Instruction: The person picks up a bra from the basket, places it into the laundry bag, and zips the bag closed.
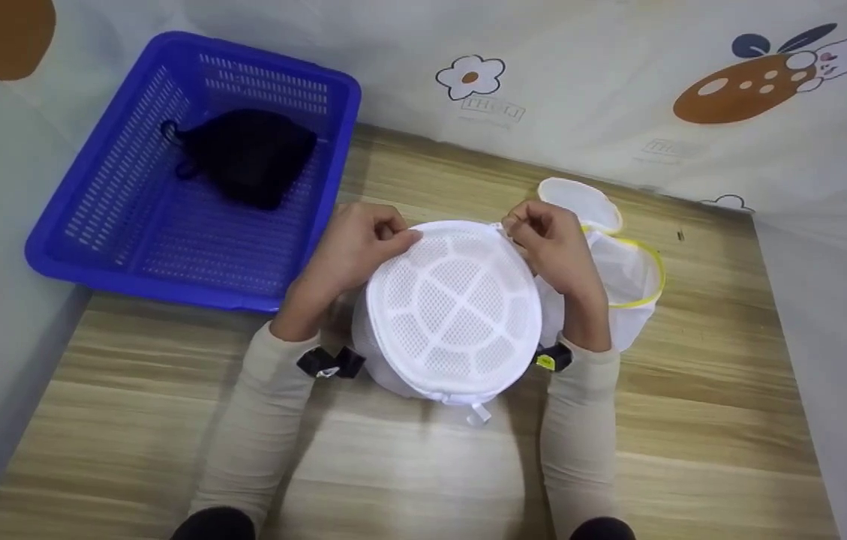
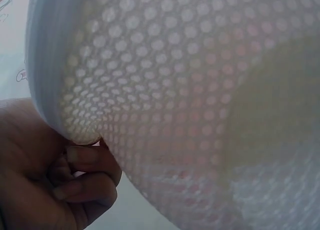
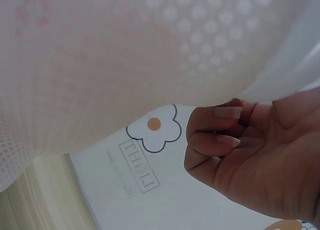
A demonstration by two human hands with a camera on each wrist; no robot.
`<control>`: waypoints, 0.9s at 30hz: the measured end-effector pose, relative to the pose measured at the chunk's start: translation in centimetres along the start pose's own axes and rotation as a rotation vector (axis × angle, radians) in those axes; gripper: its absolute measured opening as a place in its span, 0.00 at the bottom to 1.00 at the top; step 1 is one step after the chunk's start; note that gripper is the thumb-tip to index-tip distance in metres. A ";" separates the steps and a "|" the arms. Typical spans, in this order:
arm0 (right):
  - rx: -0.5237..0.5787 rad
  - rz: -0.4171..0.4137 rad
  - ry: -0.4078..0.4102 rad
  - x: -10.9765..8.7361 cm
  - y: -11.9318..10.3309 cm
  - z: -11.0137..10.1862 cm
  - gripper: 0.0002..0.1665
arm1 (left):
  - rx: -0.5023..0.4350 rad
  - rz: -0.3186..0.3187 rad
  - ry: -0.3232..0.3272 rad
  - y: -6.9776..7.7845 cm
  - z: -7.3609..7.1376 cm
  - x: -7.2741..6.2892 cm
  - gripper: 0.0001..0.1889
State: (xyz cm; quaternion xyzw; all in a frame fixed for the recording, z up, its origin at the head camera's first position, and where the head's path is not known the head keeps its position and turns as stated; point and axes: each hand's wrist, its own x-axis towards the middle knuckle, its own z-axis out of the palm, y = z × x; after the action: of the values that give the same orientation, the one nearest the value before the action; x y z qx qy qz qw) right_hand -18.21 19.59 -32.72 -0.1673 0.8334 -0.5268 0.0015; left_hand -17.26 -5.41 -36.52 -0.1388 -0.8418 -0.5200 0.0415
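A white mesh laundry bag [image 1: 461,307] with a round ribbed lid is held between the hands, its lid facing up. My left hand [image 1: 355,244] pinches the bag's upper-left rim between thumb and fingers. At the upper-right rim my right hand [image 1: 554,244] pinches the edge; whether it grips a zipper pull is too small to tell. A short white tab [image 1: 479,414] hangs from the near side of the rim. In the left wrist view, the mesh [image 2: 175,89] hangs from curled fingers. Pinkish contents show faintly through the mesh [image 3: 125,49] in the right wrist view.
A blue plastic basket [image 1: 194,292] stands at the left with a black drawstring pouch [image 1: 250,154] inside. Behind my right hand is another white bag [image 1: 629,319] with yellow trim, its lid [image 1: 581,202] folded back. A patterned sheet [image 1: 393,90] lines the wooden table's [image 1: 716,420] back edge.
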 end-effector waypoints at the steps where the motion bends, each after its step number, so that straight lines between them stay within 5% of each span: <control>1: 0.003 0.002 -0.002 0.0 0.0 -0.1 0.07 | -0.004 -0.002 0.002 0.0 0.0 0.0 0.09; 27: 0.009 0.014 0.010 -0.2 0.2 -0.7 0.07 | 0.030 0.028 0.083 -0.3 -0.7 0.0 0.07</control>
State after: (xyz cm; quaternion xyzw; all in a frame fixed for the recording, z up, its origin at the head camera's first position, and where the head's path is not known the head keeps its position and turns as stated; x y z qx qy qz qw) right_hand -18.24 20.28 -32.61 -0.1590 0.8322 -0.5312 0.0018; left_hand -17.40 -6.11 -36.44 -0.1283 -0.8450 -0.5121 0.0856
